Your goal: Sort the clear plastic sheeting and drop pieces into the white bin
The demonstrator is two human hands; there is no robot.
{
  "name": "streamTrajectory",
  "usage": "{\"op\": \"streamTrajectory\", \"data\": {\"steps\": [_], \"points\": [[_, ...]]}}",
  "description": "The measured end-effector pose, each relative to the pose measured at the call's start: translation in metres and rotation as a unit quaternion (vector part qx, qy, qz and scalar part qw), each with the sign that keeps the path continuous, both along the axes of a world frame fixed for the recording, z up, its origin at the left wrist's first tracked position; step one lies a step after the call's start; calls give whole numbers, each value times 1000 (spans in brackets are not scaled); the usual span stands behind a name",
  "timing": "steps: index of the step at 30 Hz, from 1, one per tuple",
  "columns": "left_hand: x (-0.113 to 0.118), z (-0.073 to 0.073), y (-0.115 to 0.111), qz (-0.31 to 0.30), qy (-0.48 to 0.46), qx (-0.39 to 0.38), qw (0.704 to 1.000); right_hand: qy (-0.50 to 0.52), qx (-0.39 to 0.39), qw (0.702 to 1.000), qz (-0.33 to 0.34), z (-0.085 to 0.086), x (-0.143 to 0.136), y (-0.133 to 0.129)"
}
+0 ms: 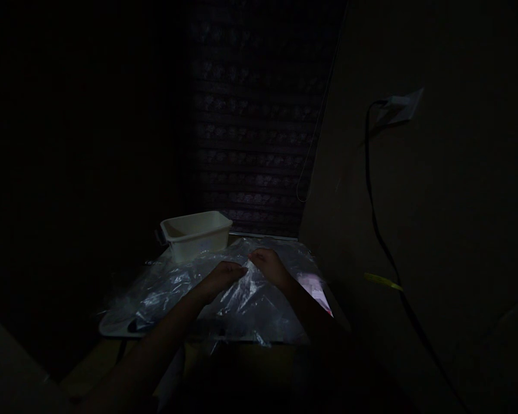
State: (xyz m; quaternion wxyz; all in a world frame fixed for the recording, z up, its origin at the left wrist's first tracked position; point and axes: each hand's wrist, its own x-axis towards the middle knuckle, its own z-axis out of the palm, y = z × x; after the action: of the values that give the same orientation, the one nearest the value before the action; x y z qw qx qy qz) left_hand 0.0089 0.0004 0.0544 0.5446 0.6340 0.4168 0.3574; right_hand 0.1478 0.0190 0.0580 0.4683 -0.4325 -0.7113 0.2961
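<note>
In dim light, a clear plastic sheet or bag [250,293] lies crumpled over the small table [112,329]. My left hand [224,277] pinches the plastic near the table's middle, fingers closed on it. Close by on the right and slightly farther away, my right hand [268,264] grips the same plastic between thumb and fingers. The stretch between both hands is lifted into a peak. Whether the plastic is one sheet or several bags I cannot tell.
A white plastic tub [201,240] stands at the table's back left. A lit pale panel [315,290] lies at the right edge. On the right wall, a black cable [373,213] with a yellow tag [382,280] hangs from an outlet [400,108]. Behind is a patterned blind [259,132].
</note>
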Motion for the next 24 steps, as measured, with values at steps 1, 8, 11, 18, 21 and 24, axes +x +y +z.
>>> {"op": "streamTrajectory", "data": {"steps": [1,8,11,18,21,24], "points": [[0,0,-1,-5,-2,-5,1000,-10,20,1000,-8,-1,0,0],[-7,0,-3,-26,13,-40,999,-48,72,995,-39,-5,13,3],[-11,-1,-3,-30,10,-44,999,-35,80,994,-68,-4,21,6],[-19,2,-4,-66,-29,-92,993,-18,62,996,-65,8,33,6],[-17,10,-8,-86,-99,-100,986,-32,35,999,-2,14,26,0],[-9,14,-13,-109,-119,-85,983,-42,29,997,52,19,13,-7]]}}
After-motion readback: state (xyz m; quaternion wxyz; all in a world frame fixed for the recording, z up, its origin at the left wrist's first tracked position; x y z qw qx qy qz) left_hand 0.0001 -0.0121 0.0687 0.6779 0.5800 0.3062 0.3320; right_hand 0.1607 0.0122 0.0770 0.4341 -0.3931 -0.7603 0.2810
